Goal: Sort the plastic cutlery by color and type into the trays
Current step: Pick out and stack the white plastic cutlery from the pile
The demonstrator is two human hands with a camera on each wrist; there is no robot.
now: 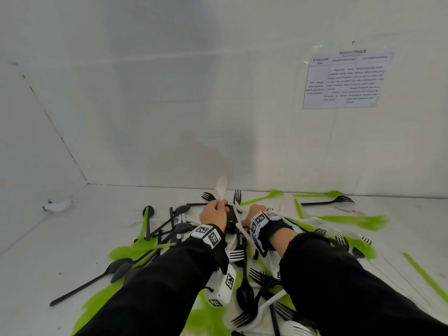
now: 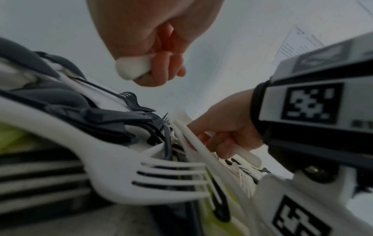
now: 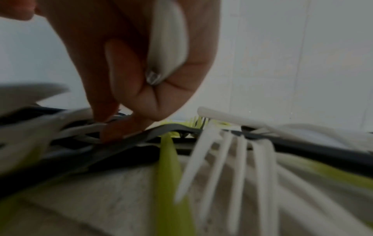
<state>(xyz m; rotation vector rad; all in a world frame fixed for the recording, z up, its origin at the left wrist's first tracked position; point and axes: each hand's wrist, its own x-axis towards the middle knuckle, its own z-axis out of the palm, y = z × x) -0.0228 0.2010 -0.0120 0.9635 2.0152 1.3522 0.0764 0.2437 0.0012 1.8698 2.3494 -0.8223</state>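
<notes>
A mixed heap of black, white and green plastic cutlery (image 1: 244, 258) lies on the white table (image 1: 48, 263). My left hand (image 1: 218, 207) grips the handle of a white spoon (image 1: 221, 186), held upright above the heap with its bowl up. The handle's end (image 2: 131, 68) pokes out below the fist. Just to the right, my right hand (image 1: 252, 210) is down in the heap with its fingers curled round white cutlery handles (image 2: 212, 143). One white piece (image 3: 169, 39) lies across its palm. Its fingertips (image 3: 113, 127) touch black and white pieces below.
The white wall (image 1: 218, 117) rises right behind the heap, with a printed sheet (image 1: 344, 78) taped up on the right. Loose green pieces (image 1: 356, 220) and a black fork (image 1: 329, 201) are scattered to the right. A crumpled white scrap (image 1: 58, 204) lies far left.
</notes>
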